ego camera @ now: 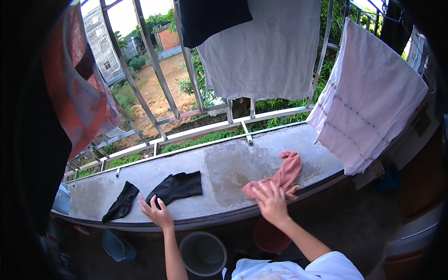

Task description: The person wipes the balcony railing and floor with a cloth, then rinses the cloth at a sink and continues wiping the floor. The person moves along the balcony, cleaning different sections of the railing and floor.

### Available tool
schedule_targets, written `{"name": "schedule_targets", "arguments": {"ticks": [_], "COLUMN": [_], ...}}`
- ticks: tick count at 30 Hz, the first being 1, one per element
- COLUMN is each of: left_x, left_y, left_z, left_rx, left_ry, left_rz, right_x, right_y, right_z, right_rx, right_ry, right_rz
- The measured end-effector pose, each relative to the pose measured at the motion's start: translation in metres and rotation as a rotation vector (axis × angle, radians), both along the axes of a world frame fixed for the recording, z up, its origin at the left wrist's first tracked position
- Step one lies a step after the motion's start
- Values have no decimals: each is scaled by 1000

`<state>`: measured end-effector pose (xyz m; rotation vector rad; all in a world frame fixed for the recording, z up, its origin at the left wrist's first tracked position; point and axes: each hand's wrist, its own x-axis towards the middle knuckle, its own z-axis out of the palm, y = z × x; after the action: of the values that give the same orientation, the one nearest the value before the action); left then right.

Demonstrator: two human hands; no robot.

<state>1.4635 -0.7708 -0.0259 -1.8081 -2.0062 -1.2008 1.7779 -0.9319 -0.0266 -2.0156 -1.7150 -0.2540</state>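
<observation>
Two black cloth pieces, sock-like in shape, lie flat on the concrete ledge: a small one (121, 202) at the left and a larger one (180, 186) beside it. My left hand (157, 211), fingers spread and curved, is at the near edge of the larger piece and holds nothing. Towards the right, a crumpled pink cloth (289, 169) lies on the ledge (227, 171). My right hand (271, 203) rests over its near left end, palm down; whether the fingers grip it is hidden.
Metal window bars (196, 122) run behind the ledge. A grey-white cloth (262, 63), a pale pink towel (367, 101) and a red and grey textile (82, 91) hang around it. Below stand a grey bucket (203, 253), a red basin (271, 236) and a blue container (118, 246).
</observation>
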Motion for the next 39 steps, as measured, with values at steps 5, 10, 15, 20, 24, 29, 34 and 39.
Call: {"name": "schedule_targets", "arguments": {"ticks": [5,10,15,20,24,29,34,39], "left_x": [12,-3,-3,3,6,7,0,-4], "left_y": [0,2,2,5,4,1,4,3], "left_z": [2,-3,-4,-5,-1,1,-3,-3], "left_rx": [7,6,13,8,-11,-18,-18,0], "left_ry": [5,16,34,49,26,-5,2,-22], "left_rz": [-50,-46,-43,-45,-15,-21,-56,-42], "right_x": [-91,-31,126,244,204,82,137,259], "right_y": [21,8,-23,-45,-14,52,76,56], "right_z": [2,9,-7,-7,-23,-10,-5,4], "right_rx": [60,8,98,-6,-16,10,-12,-329], "right_ry": [50,65,-37,98,-8,23,28,284], "right_rz": [195,128,-261,-572,-413,-39,-22,-491]}}
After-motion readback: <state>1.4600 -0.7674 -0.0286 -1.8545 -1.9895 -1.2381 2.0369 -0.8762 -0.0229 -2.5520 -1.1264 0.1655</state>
